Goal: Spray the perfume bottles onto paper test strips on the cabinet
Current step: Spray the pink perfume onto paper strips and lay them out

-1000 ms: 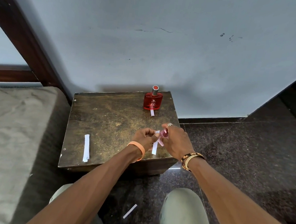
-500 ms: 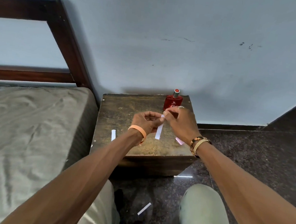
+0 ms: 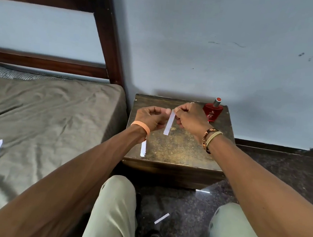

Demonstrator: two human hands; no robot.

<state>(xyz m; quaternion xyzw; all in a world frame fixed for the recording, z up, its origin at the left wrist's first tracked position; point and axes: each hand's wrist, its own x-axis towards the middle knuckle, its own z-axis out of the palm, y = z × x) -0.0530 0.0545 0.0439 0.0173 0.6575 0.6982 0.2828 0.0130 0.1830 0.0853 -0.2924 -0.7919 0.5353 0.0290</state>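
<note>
Two hands hold one strip up over the cabinet.

Head view: the left hand (image 3: 150,115) and the right hand (image 3: 190,116) both pinch the top of a white strip (image 3: 169,122). It hangs in the air above the cabinet (image 3: 177,151). The red bottle (image 3: 212,112) stands at the far right corner, just beside the right hand, and no hand holds it. I think a quick reach could bump the bottle and tip it over. The strip is thin and light, so it could slip and drop like the one on the floor (image 3: 161,218). More strips (image 3: 143,148) lie near the left edge, under the left wrist, and that arm could sweep them off. A spray could also miss such a thin strip.
</note>
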